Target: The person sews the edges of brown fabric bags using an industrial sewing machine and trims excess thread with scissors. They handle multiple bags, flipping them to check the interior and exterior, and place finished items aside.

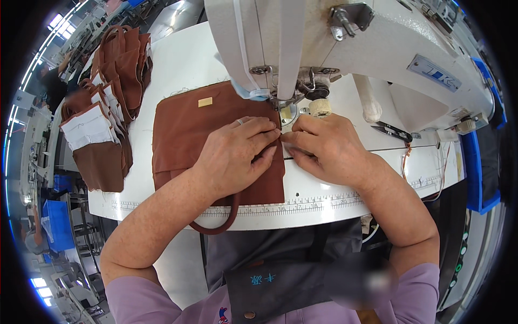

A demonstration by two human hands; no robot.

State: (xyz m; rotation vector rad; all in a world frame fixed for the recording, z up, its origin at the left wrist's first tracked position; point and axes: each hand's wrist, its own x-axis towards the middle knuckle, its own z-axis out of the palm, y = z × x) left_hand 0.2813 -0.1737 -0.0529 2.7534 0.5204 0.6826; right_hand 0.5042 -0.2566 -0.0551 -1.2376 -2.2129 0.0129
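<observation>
A reddish-brown fabric bag piece (pixel 183 129) lies on the white sewing table, its right edge by the needle area of the sewing machine (pixel 377 38). It bears a small yellow label (pixel 205 102), and a looped brown handle (pixel 236 208) hangs over the table's front edge. My left hand (pixel 232 154) rests on the fabric, with fingers and thumb closed at its right edge. Facing it, my right hand (pixel 334 148) pinches the same edge just in front of the presser foot (pixel 281 102). The exact fold between my fingertips is hidden.
Stacked brown bag pieces (pixel 121 70) with handles and white lining (pixel 89 127) lie at the left. Black thread snips (pixel 391 131) sit right of my right hand. A printed ruler strip (pixel 318 206) follows the front edge. Blue bins (pixel 58 224) stand beyond the table.
</observation>
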